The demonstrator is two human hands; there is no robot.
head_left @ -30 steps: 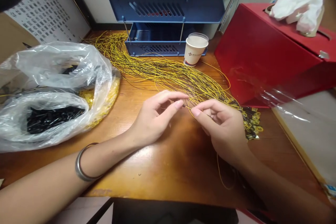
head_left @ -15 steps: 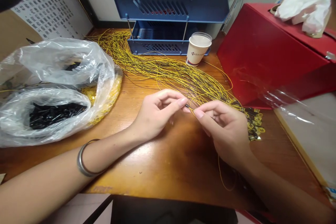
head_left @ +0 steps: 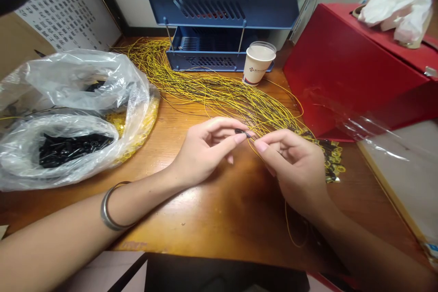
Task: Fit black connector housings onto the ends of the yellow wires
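Observation:
My left hand [head_left: 214, 148] pinches a small black sleeve-like piece [head_left: 242, 132] between thumb and forefinger. Just to its right, my right hand [head_left: 296, 164] is closed on a thin yellow wire [head_left: 289, 226], whose loop hangs below the palm. The wire's end meets the black piece between the two hands; how far it goes in, I cannot tell. Behind my hands lies a long bundle of yellow and black wires [head_left: 219, 86]. At its right end sit several black and yellow end pieces [head_left: 331, 159], partly hidden by my right hand.
On the left stands a clear plastic bag [head_left: 137, 123] holding black pieces [head_left: 73, 148] and yellow pieces [head_left: 116, 123]. A blue tray rack [head_left: 222, 7] is at the back, beside a paper cup [head_left: 258, 64]. To the right is a red box [head_left: 342, 68] with crumpled tissue [head_left: 398, 11] on top.
The black piece shows more between my left fingertips now, turned so that its length is visible. My right fingertips have shifted very slightly; the wire stays in them.

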